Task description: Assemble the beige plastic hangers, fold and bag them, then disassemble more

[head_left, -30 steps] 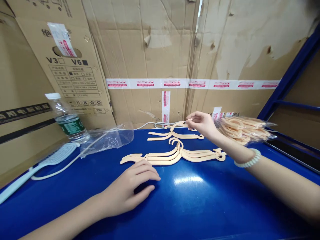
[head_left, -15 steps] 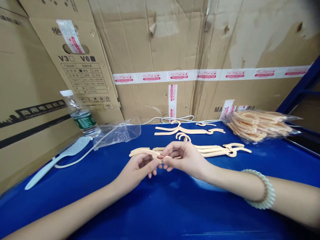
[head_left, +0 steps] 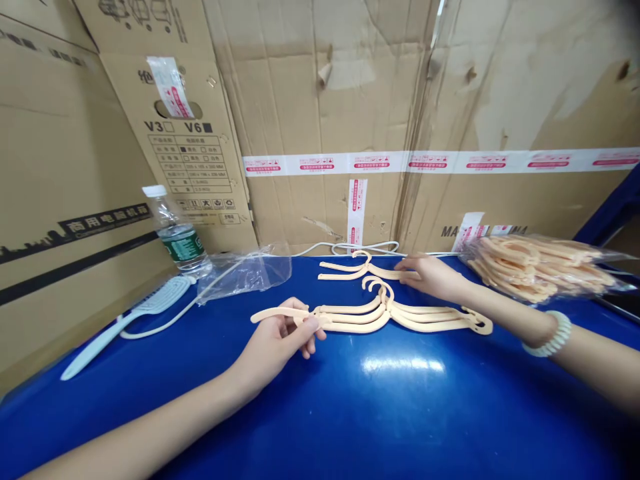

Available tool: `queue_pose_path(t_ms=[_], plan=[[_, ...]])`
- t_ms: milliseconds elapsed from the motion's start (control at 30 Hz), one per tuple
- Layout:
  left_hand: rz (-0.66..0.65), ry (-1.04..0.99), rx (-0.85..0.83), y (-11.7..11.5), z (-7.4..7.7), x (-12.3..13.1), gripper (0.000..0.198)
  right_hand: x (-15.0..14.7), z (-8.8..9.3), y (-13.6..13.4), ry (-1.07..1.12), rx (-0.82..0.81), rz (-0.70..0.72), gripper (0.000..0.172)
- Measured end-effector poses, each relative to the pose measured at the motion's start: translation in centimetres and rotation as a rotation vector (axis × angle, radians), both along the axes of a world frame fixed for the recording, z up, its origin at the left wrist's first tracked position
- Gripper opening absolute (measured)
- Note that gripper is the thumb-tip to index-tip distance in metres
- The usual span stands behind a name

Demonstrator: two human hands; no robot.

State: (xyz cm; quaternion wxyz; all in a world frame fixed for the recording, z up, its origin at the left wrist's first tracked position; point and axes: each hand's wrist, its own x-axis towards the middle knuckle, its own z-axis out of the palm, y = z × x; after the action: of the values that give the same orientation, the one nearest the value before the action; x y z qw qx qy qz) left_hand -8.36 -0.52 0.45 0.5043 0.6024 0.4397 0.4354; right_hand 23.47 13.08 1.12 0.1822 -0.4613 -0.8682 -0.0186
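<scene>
My left hand [head_left: 280, 333] is closed around a curved, cream plastic hanger piece [head_left: 273, 313], whose free end points left. Just right of it, on the blue table [head_left: 320, 413], lie folding clothes hangers [head_left: 355, 327] close together, hooks upward. Behind these is another cream hanger [head_left: 345, 272], with two arms spread at its left. My right hand [head_left: 430, 275] has its fingers bent over this rear hanger's right arm, covering that end. Part of what the left fingers grip is hidden.
On the right lies a clear bag of cream hanger parts [head_left: 540, 267]. To the left are a water bottle [head_left: 181, 243], a pale blue hairbrush [head_left: 135, 320] and a crumpled plastic bag [head_left: 245, 277]. A white cable [head_left: 370, 248] runs along the back, before cardboard boxes [head_left: 300, 207].
My right hand has left the piece in my left hand and moved right and back to the rear hanger. My left hand keeps its piece. The view has shifted slightly.
</scene>
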Motion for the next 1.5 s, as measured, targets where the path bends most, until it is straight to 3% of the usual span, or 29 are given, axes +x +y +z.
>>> queue_pose_path(t_ms=[167, 400, 700, 933, 1267, 1500], plan=[[0.064, -0.028, -0.022, 0.3, -0.1, -0.7, 0.029, -0.1, -0.8, 0.5, -0.009, -0.016, -0.029, 0.007], [0.122, -0.084, -0.014, 0.8, 0.3, -1.2, 0.025, -0.2, 0.6, -0.1, 0.098, -0.038, -0.043, 0.004], [0.047, -0.363, -0.095, 1.1, -0.5, -1.2, 0.024, 2.3, 3.1, -6.2, 0.4, -0.027, -0.006, 0.03], [-0.006, -0.418, -0.127, 1.1, -1.0, -1.2, 0.027, 1.7, 2.0, -9.7, 0.489, -0.007, 0.054, 0.028], [-0.177, -0.529, -0.256, 0.4, -0.5, -0.6, 0.026, 2.0, 0.2, -10.1, 0.42, 0.032, 0.116, 0.01], [-0.232, -0.575, -0.228, 0.8, -0.8, -0.9, 0.02, 2.3, -0.1, -10.5, 0.39, 0.017, 0.12, 0.012]])
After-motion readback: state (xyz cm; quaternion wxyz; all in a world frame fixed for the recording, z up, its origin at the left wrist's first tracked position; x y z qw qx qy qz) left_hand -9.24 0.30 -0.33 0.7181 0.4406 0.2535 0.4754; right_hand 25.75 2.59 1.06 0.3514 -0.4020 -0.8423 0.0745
